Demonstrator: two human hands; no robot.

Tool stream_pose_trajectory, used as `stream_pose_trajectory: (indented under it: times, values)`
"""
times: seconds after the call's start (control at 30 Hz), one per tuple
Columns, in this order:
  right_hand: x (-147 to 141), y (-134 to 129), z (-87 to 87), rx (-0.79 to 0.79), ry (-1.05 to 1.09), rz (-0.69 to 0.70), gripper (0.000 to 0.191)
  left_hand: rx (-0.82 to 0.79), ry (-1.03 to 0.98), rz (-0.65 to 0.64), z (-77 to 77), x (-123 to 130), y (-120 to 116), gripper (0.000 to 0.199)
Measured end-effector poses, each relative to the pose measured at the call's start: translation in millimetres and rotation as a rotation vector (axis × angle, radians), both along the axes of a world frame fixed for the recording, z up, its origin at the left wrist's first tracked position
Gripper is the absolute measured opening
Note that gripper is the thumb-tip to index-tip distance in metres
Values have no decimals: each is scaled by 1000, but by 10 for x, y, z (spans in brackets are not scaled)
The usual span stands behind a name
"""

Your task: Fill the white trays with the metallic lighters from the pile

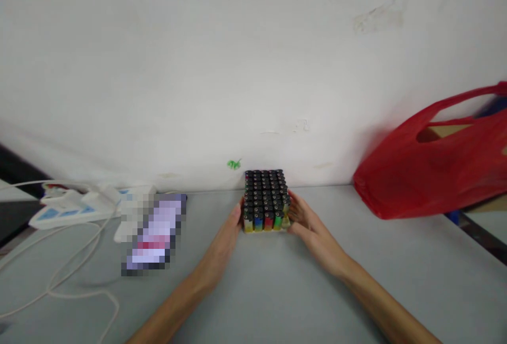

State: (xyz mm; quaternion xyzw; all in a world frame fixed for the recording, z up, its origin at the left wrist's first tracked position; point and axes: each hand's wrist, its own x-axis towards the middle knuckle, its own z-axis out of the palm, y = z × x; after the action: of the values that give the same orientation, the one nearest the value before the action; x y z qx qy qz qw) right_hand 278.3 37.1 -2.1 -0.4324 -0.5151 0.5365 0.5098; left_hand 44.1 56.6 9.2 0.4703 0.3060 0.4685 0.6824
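Note:
A block of lighters (265, 198) stands upright in close rows at the back of the table, near the wall. Their tops are black, and the front row shows yellow, blue, red and green bodies. My left hand (233, 225) presses along the block's left side, its fingertips partly hidden behind it. On the opposite side, my right hand (304, 220) curls its fingers round the right side, with the thumb by the front right corner. Between them, the two hands clasp the block. Whether a tray holds the lighters underneath is hard to make out.
Left of the hands lies a phone (156, 233), its screen blurred out. Behind it sits a white power strip (75, 209) with plugs, and a white cable (79, 295) loops over the table's left side. A red bag (428, 169) leans at the right by the wall (253, 69).

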Motion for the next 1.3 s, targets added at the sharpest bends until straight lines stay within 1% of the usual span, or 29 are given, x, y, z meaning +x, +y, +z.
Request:
stream_pose_trajectory:
  times: [0.1, 0.2, 0.37, 0.47, 0.6, 0.73, 1.0, 1.1, 1.2, 1.3]
  values:
    - [-1, 10, -14, -13, -13, -19, 85, -15, 7, 4, -9, -24, 15, 87]
    - [12, 7, 1, -60, -33, -45, 87, -33, 11, 2, -52, -54, 38, 94]
    - [16, -31, 114, -99, 2, -34, 88, -54, -4, 0, -129, -82, 76, 91]
    - [-2, -44, 178, -115, 11, -20, 89, -67, -12, -7, -137, -95, 77, 89]
    - [-26, -47, 209, -138, 36, -29, 90, -77, -8, -16, -106, -105, 55, 86]
    - [-5, -35, 196, -155, 53, -25, 90, -73, -6, -14, -81, -98, 44, 85]
    - [60, -8, 150, -167, 135, -4, 75, -49, -13, 0, -45, -82, 28, 70]
    - [61, -32, 160, -165, 137, -3, 71, -58, 4, 7, -31, -96, 1, 70]
    - [74, -63, 171, -178, 131, 3, 73, -57, 19, 0, 24, -93, -44, 70]
    - [88, -82, 172, -176, 110, 9, 74, -13, 40, 3, 105, -73, -96, 70]
